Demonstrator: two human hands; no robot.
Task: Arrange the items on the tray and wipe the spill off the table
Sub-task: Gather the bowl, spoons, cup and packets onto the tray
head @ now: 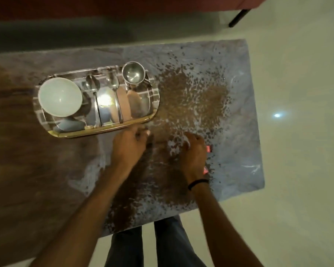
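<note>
A shiny steel tray (pixel 104 130) with a gold rim lies on the table's left middle. On it are a white bowl (pixel 60 96) at the left, two steel spoons (pixel 93 85) (pixel 113 83) side by side, and a steel cup (pixel 133 74) at the far right corner. A wide brown granular spill (pixel 183 95) covers the table to the right of the tray and runs toward the near edge. My left hand (pixel 130 145) is just below the tray's right corner, fingers curled. My right hand (pixel 194 151) rests palm down on the spill, over something red (pixel 209 149) that is mostly hidden.
The table (pixel 27 170) is dark wood at the left and pale bluish at the right, ending at a right edge (pixel 258 151) over a light floor. A dark furniture leg (pixel 239 17) stands beyond the far corner. My legs (pixel 154 245) are at the near edge.
</note>
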